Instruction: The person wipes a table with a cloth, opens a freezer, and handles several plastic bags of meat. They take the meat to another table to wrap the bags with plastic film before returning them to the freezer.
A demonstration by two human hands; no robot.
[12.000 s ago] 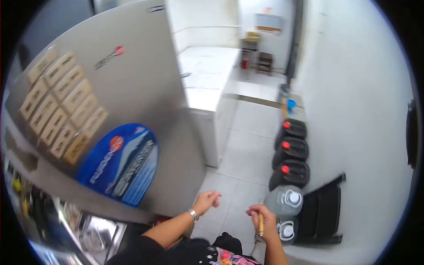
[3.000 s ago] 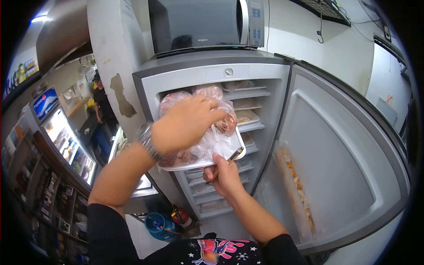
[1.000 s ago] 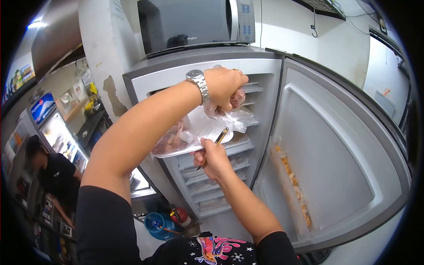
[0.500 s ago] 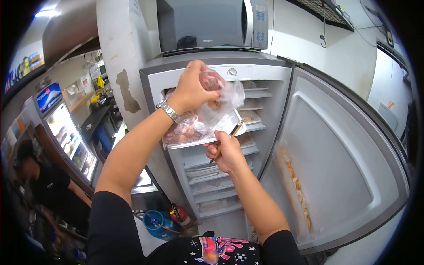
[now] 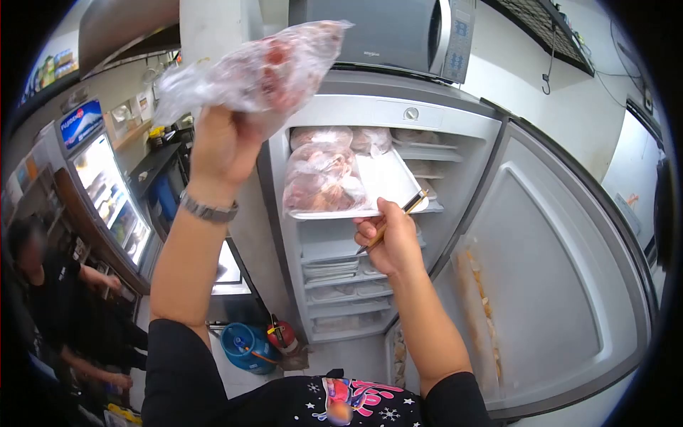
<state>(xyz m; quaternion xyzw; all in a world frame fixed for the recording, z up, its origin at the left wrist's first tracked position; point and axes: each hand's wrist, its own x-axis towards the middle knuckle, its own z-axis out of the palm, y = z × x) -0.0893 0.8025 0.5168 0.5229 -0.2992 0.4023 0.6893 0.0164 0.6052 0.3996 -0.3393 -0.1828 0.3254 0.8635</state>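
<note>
At the far left, a co-worker [image 5: 53, 285] is showing at the dark, curved edge of my head view, the head blurring and the legs sinking into shadow. Next to that person, a display cooler [image 5: 112, 203] is glowing too brightly for me to be making out its contents. Further right, my left hand [image 5: 226, 146] is gripping a bag of meat [image 5: 281, 71] from below, holding it up in front of the pillar; the wrapping is covering the fingertips. Below, a gas cylinder [image 5: 244, 349] and a fire extinguisher [image 5: 283, 336] are standing on the floor. A white tray [image 5: 391, 178] is jutting from the open freezer [image 5: 341, 107], with other meat bags [image 5: 324, 178] lying on its left and rear. My right hand [image 5: 393, 238] is closing tightly around a pen [image 5: 415, 202], its thumb resting at the tray's front rim; I cannot be telling whether hidden fingers are supporting the underside. Above, a microwave [image 5: 377, 28] is losing its top to the frame. Rightmost, the freezer door [image 5: 555, 249] is standing open, its translucent shelf blurring some yellowish pieces.
</note>
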